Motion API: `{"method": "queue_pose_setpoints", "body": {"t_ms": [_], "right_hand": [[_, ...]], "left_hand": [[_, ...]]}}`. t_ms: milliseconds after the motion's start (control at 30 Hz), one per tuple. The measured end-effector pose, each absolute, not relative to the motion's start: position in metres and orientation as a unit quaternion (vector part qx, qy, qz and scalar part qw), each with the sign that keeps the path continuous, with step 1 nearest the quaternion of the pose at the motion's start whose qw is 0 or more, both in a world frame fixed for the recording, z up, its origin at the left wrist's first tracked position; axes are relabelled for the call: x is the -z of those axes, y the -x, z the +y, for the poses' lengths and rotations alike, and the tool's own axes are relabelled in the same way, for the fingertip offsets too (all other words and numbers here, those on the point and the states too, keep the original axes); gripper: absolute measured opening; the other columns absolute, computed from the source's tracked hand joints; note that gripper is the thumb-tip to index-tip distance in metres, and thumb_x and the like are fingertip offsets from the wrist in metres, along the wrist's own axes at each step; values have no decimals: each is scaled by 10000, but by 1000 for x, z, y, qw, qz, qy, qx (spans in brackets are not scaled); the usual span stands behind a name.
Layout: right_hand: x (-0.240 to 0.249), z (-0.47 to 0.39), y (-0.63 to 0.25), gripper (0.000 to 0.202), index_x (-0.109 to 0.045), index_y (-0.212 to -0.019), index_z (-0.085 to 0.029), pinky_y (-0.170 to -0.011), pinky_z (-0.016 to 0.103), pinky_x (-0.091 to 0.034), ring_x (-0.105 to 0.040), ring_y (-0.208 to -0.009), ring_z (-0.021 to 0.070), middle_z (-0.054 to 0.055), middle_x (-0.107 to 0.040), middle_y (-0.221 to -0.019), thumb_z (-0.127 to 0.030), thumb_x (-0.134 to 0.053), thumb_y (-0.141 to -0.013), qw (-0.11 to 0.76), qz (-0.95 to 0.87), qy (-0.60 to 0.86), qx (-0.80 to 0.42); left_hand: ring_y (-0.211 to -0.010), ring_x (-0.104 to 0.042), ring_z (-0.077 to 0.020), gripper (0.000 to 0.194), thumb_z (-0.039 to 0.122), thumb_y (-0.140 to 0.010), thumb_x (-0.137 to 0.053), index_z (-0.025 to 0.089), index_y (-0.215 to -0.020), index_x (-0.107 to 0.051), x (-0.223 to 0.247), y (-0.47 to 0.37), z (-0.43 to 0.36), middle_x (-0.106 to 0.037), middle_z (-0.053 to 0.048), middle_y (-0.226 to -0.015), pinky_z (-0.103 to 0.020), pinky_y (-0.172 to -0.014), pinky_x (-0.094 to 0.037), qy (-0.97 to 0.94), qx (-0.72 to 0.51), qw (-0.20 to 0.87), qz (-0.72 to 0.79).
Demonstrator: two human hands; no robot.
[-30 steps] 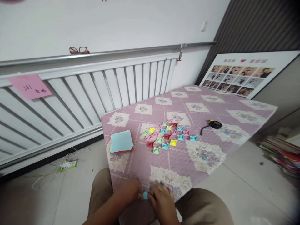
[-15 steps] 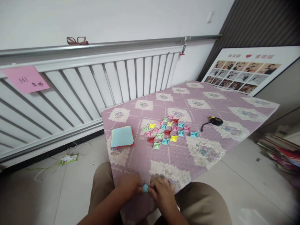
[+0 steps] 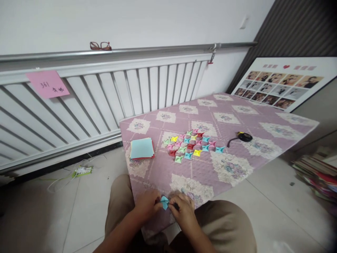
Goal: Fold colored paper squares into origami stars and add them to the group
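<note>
A small piece of folded blue paper [image 3: 164, 202] is at the near corner of the table, pinched from both sides. My left hand [image 3: 148, 205] is closed on its left edge, and my right hand [image 3: 182, 207] grips the right edge between thumb and fingers. Farther up the cloth stand several folded paper shapes [image 3: 190, 146] in pink, red, yellow, green and blue, set out in slanting rows. To their left lies a stack of square paper sheets [image 3: 141, 148], light blue on top with red showing beneath.
A floral purple tablecloth [image 3: 158, 172] covers the table. A black tape measure [image 3: 245, 136] lies on the right side. Behind are a white radiator [image 3: 147, 84] and a photo board [image 3: 279, 84]. Glasses [image 3: 100, 46] rest on the pipe. Books [image 3: 318, 172] are piled at the right.
The blue paper now shows a larger, pointed, creased shape between my fingers. Both hands stay close together on it. The whole view has shifted slightly.
</note>
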State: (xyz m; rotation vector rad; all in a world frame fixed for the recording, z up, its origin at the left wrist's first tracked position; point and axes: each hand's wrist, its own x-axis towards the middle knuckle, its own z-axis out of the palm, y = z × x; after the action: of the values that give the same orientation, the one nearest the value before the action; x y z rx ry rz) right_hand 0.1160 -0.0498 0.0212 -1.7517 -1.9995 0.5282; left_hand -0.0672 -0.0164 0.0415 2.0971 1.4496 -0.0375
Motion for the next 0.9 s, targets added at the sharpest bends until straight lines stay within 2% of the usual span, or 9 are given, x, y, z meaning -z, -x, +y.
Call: {"method": "queue_pose_setpoints", "body": {"t_ms": [167,333,500,667,767,900], "right_hand": [[-20,-47,-115,88,-618,-794,-268,-855,351,-303,-557,-873,183,-25,-631,-826,-193,-574,-792,212,-732,622,-181],[-21,-39,-111,129,-636,-836,-260,-844,342,-329,-536,-914,198,2,-625,-896,-149,-579,-803,184,-767,587,-184],[-21,-29,-111,137,-600,-692,-207,-762,284,-398,-554,-820,184,18,-603,-797,-119,-571,-793,197,-785,544,-221],[-27,-24,-120,192,-557,-658,-209,-669,228,-423,-561,-721,138,-11,-569,-720,-135,-514,-829,251,-772,521,-264],[-33,-22,-127,196,-558,-652,-205,-649,231,-426,-551,-686,137,-11,-551,-686,-214,-528,-845,288,-755,517,-283],[-41,-21,-131,219,-576,-662,-200,-630,246,-408,-520,-659,143,-10,-526,-669,-325,-549,-840,391,-677,513,-355]], "left_hand": [[-945,-530,-180,104,285,-858,-531,212,-918,-575,-36,62,-22,-596,-19,-1010,-267,-804,-379,-785,-9,277,553],[-931,-536,-198,102,268,-849,-542,224,-906,-615,-31,60,-24,-596,-30,-989,-291,-794,-387,-792,-35,276,543],[-876,-547,-194,82,224,-837,-550,206,-821,-629,-23,60,-22,-607,-37,-916,-294,-780,-400,-778,-91,294,547],[-820,-548,-155,109,177,-827,-532,189,-752,-611,-20,64,-17,-598,-16,-820,-254,-752,-407,-748,-198,332,539],[-767,-543,-151,124,178,-815,-506,182,-729,-595,-19,65,-15,-586,-7,-759,-251,-714,-412,-718,-263,356,537],[-719,-530,-156,146,217,-816,-450,177,-751,-574,-17,62,-16,-579,-9,-744,-258,-664,-414,-671,-325,377,549]]}}
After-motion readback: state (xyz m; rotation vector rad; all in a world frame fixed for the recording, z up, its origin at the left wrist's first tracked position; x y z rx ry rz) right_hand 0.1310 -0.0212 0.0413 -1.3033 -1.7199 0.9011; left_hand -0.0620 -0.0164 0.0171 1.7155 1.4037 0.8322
